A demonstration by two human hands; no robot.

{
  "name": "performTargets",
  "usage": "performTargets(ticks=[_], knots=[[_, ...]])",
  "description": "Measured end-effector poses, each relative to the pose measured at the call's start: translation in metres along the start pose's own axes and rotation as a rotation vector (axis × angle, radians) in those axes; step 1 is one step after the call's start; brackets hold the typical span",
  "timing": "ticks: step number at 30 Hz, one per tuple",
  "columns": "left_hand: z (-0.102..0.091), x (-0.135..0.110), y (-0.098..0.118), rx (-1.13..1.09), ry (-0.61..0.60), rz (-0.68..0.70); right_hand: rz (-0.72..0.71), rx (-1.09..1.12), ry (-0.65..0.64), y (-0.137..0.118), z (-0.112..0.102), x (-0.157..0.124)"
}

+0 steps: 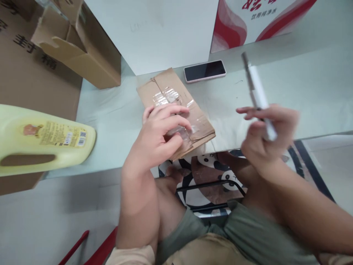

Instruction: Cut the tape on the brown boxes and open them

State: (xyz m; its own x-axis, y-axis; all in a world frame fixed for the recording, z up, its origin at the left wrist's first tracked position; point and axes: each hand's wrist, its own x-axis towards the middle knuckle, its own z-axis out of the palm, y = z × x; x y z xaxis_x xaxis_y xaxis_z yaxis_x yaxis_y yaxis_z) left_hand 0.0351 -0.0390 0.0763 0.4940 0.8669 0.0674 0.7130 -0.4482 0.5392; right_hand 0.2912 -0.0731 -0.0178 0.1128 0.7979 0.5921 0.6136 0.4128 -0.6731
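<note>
A flat brown cardboard box [197, 114] sealed with clear shiny tape lies at the near edge of the table. My left hand [162, 129] rests on top of it, fingers apart and slightly bent, touching the taped surface. Off to the right and raised above the table edge, my right hand [268, 134] is closed round a white utility knife [259, 90]. Its grey blade is extended and points up and away from me; motion blurs it a little. The knife and the box are apart.
A phone [204, 71] lies behind the cardboard box. At the back stand a white panel [160, 33] and a red-and-white carton [256, 25]. On the left are an opened brown carton [102, 62] and a yellow jug [63, 140]. A panda-patterned mat [201, 176] shows below.
</note>
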Motion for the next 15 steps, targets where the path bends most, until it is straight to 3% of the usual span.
performTargets(ticks=[2,6,12,15], knots=[[0.0,0.0,0.0,0.006,-0.009,0.014,0.027,-0.163,-0.038,0.012,0.014,0.008],[0.001,0.001,-0.002,0.023,-0.003,0.037,0.203,-0.46,-0.235,0.029,0.027,0.01],[0.003,-0.001,-0.002,0.06,-0.007,0.07,0.391,-0.619,-0.354,0.037,0.039,0.004],[0.009,-0.002,-0.01,-0.009,0.049,0.134,0.364,-0.636,-0.363,0.036,0.041,0.006]])
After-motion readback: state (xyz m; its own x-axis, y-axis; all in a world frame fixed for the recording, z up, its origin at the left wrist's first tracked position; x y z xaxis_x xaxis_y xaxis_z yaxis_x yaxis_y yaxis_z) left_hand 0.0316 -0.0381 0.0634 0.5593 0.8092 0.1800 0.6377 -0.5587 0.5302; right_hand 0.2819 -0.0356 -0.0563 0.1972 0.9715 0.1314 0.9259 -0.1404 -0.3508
